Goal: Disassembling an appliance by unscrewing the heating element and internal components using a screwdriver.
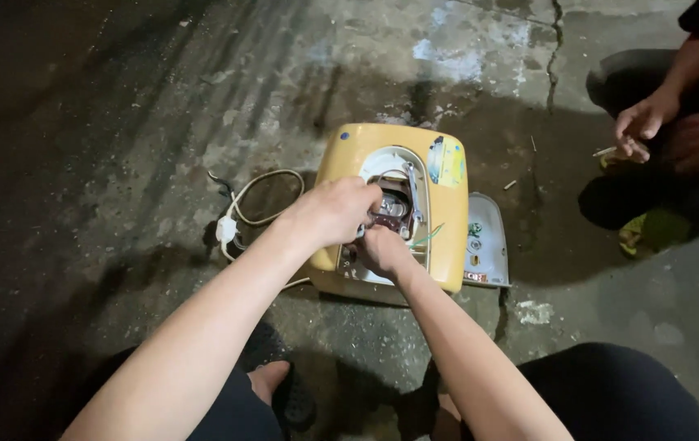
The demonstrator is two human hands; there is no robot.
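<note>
Both hands are buried in the opening of a yellow casing (447,237) lying on the concrete floor (121,122). The left hand (335,211) is curled into a loose fist over the left rim of the opening, fingers tucked down onto the metal parts (394,204) inside; can't tell whether it's actually pinching anything, since the knuckles hide the fingertips. The right hand (382,249) sits just below it, fingers bent and pushed into the same cavity, touching the innards (again, whatever it grips is hidden from view). The two hands are practically touching each other.

Moving outward: the casing is rounded, with a white inner rim around the cutout and a sticker (446,161) on its upper right corner. A thin green wire (429,237) sticks out near the right hand. Just beside the casing on the right lies a white panel (487,241), flat on the floor. To the left, a white cord (260,200) loops away to a plug (226,229).

Far right, well apart from all this, another person squats, their hand (642,122) holding a small pale stick.
</note>
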